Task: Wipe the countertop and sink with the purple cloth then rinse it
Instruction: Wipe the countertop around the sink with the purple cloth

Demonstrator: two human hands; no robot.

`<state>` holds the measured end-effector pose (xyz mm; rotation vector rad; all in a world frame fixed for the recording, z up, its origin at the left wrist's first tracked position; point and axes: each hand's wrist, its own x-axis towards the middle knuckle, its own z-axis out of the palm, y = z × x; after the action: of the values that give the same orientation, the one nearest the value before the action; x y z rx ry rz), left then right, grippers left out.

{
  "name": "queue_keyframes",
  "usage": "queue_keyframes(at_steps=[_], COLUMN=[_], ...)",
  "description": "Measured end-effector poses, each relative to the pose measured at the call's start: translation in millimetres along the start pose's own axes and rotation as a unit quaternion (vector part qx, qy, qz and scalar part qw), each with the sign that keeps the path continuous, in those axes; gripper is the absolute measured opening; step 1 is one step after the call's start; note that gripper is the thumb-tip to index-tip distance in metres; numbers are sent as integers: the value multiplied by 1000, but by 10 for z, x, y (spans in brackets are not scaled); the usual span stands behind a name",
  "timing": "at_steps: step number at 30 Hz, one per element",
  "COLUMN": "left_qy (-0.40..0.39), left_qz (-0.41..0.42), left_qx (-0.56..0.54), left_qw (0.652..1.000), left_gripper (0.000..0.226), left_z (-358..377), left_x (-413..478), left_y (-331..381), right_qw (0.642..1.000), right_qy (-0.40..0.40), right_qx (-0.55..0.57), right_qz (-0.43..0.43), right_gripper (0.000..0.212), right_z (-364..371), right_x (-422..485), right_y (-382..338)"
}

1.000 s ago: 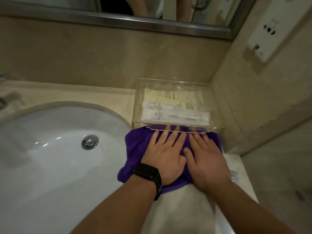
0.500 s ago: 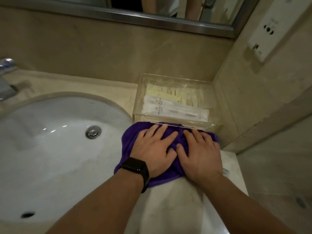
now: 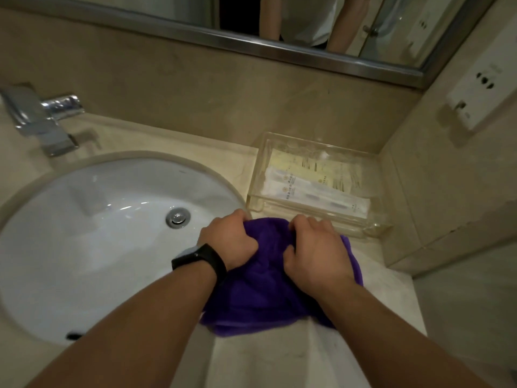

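Countertop pass, judged close to finished on the strip at 3 o'clock of the sink (image 3: pixel 98 233). Purple cloth (image 3: pixel 268 281) heaped on the countertop (image 3: pixel 279 359), just at 6 o'clock of the clear tray (image 3: pixel 376 224); contact with the tray's front wall not resolvable. Left hand (image 3: pixel 228 239) and right hand (image 3: pixel 314 247) both clenched, fingers curled into the fabric at its far edge and gripping folds. Black watch (image 3: pixel 200 259) on left wrist.

Next move, by judgement: carry or drag the gathered cloth toward 9 o'clock, over the rim into the basin. Calls for a firm two-handed grip and clearance from the tray. Basin wipe and rinse under the faucet (image 3: pixel 42 121), at 11 o'clock of the sink, not yet done.

Against the frame half a second back: fingers flat and spread on the cloth then, pressing; curled and bunching now. Cloth then spread thin against the tray, now drawn into a heap toward 6 o'clock. Tray and sachets apparently unmoved.
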<state>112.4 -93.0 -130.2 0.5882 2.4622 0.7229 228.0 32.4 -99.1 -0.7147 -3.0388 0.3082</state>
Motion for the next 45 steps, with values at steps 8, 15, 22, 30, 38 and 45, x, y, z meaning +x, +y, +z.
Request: queue_keyframes(at_steps=[8, 15, 22, 30, 38, 45], left_qy=[25, 54, 115, 259, 390, 284], left_qz=[81, 42, 12, 45, 118, 285], left_qx=[42, 147, 81, 255, 254, 224], left_qw=[996, 987, 990, 930, 877, 888], left_gripper=[13, 22, 33, 31, 22, 26], left_z=[-193, -1022, -1714, -2042, -1611, -1139], left_x=[1, -82, 99, 703, 1678, 1781], left_y=[87, -205, -588, -1056, -959, -938], right_qw=[998, 987, 988, 987, 976, 988], right_qy=[-33, -29, 7, 38, 164, 152], right_qx=[50, -127, -36, -75, -141, -8], right_qz=[23, -92, -149, -135, 37, 37], right_gripper=[34, 56, 42, 26, 23, 32], right_z=[-102, -558, -510, -255, 77, 792], right_x=[97, 293, 912, 1673, 2240, 1966], right_y=[-4, -237, -1203, -1576, -1449, -1487])
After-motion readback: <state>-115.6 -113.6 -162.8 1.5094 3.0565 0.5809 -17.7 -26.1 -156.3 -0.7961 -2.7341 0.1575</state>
